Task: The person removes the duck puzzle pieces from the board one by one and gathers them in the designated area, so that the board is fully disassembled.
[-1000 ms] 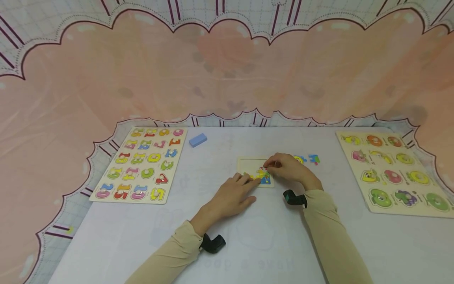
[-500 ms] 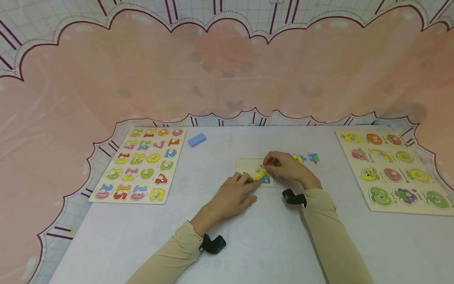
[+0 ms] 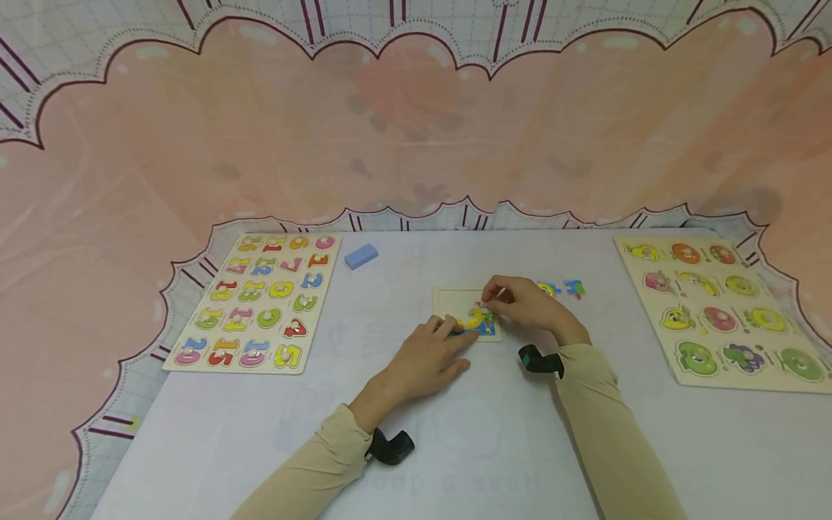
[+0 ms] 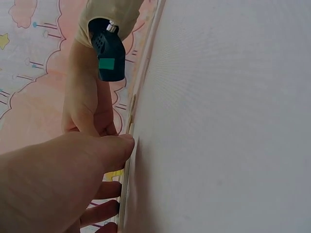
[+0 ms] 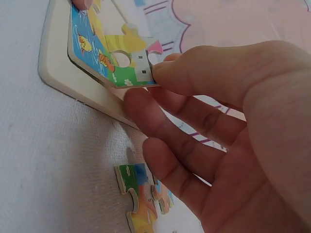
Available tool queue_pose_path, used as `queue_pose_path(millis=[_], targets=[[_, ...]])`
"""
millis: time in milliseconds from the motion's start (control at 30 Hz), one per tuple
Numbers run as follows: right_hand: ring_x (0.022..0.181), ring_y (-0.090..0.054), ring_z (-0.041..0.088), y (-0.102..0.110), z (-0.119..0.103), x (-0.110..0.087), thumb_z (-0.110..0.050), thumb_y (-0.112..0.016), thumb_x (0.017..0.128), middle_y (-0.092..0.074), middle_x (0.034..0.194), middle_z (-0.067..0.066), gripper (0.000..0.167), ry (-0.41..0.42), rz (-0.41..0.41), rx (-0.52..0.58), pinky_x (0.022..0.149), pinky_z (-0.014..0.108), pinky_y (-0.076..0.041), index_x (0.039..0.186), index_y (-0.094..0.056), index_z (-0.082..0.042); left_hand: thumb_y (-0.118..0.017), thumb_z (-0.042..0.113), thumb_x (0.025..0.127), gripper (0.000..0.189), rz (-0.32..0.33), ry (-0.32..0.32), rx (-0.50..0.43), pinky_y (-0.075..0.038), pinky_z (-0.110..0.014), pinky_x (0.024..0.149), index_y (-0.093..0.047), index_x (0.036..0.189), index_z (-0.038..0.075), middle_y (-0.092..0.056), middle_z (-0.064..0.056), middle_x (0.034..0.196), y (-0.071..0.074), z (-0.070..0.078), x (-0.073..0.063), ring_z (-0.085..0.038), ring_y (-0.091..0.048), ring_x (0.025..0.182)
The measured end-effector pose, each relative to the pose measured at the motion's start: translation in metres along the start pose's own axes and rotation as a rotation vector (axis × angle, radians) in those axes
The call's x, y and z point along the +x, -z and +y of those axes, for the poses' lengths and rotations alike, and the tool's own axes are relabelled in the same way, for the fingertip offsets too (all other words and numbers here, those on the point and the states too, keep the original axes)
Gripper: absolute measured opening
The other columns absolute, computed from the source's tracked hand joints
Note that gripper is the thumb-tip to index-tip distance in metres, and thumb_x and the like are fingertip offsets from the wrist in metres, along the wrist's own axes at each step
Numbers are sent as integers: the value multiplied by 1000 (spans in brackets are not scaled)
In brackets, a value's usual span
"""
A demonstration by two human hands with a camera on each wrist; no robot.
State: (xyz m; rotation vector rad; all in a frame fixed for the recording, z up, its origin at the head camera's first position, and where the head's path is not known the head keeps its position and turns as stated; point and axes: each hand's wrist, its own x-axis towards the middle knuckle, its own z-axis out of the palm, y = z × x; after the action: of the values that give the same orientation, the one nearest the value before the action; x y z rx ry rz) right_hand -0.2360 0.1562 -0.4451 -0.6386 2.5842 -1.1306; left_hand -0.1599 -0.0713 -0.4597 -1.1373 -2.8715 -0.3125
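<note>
In the head view a small wooden jigsaw tray (image 3: 448, 292) lies mid-table, with joined picture pieces in its near right part. My left hand (image 3: 425, 355) reaches over its near edge, fingers extended onto the pieces; one fingertip (image 5: 82, 4) touches the blue duck-pond piece (image 5: 87, 46) in the right wrist view. From the right, my right hand (image 3: 525, 305) pinches a jigsaw piece (image 5: 142, 69) with grey, green and pink print between thumb and fingers. That piece adjoins the pond piece, and their edge is tilted up above the tray floor.
Loose jigsaw pieces (image 3: 575, 289) lie right of the tray, beyond my right hand. A number board (image 3: 312, 318) stands at the left, a fruit board (image 3: 663, 347) at the right. A blue block (image 3: 361, 256) lies at the back left.
</note>
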Motion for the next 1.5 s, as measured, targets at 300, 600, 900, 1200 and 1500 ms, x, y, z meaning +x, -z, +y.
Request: queue_pose_path(millis=[300, 600, 900, 1200, 1500], targets=[[82, -59, 18, 3, 2, -2, -8, -57, 92, -64, 101, 6, 10, -11, 2, -3, 73, 29, -46, 99, -60, -15, -53, 37, 95, 44, 9, 6, 4, -45, -33, 83, -52, 137, 24, -52, -2, 125, 1, 2, 0, -18, -46, 106], [78, -58, 17, 11, 8, -6, -9, -57, 91, -64, 97, 6, 8, 25, 62, -6, 70, 28, -47, 97, -61, -12, -54, 38, 95, 44, 18, 5, 28, -45, -33, 82, -52, 136, 25, -52, -2, 123, 1, 2, 0, -19, -47, 106], [81, -59, 20, 22, 17, -13, -9, -57, 91, -65, 100, 9, 8, -27, 106, -18, 71, 30, -47, 98, -62, -10, -54, 39, 94, 48, -11, 7, 27, -44, -34, 85, -48, 140, 25, -51, -2, 126, 1, 3, 0, -19, -45, 108], [86, -59, 21, 34, 28, -23, -18, -56, 94, -64, 102, 9, 13, -80, 110, -6, 72, 26, -47, 100, -65, -12, -54, 38, 94, 49, -17, 9, 19, -43, -34, 85, -46, 141, 25, -49, -3, 127, 1, 3, 0, -18, -44, 108], [87, -55, 23, 41, 34, -28, -18, -57, 94, -63, 103, 9, 12, -126, 116, -26, 76, 29, -46, 101, -63, -11, -55, 38, 94, 50, -22, 16, -7, -43, -34, 87, -46, 141, 24, -49, -3, 128, 3, 4, -1, -19, -43, 109]])
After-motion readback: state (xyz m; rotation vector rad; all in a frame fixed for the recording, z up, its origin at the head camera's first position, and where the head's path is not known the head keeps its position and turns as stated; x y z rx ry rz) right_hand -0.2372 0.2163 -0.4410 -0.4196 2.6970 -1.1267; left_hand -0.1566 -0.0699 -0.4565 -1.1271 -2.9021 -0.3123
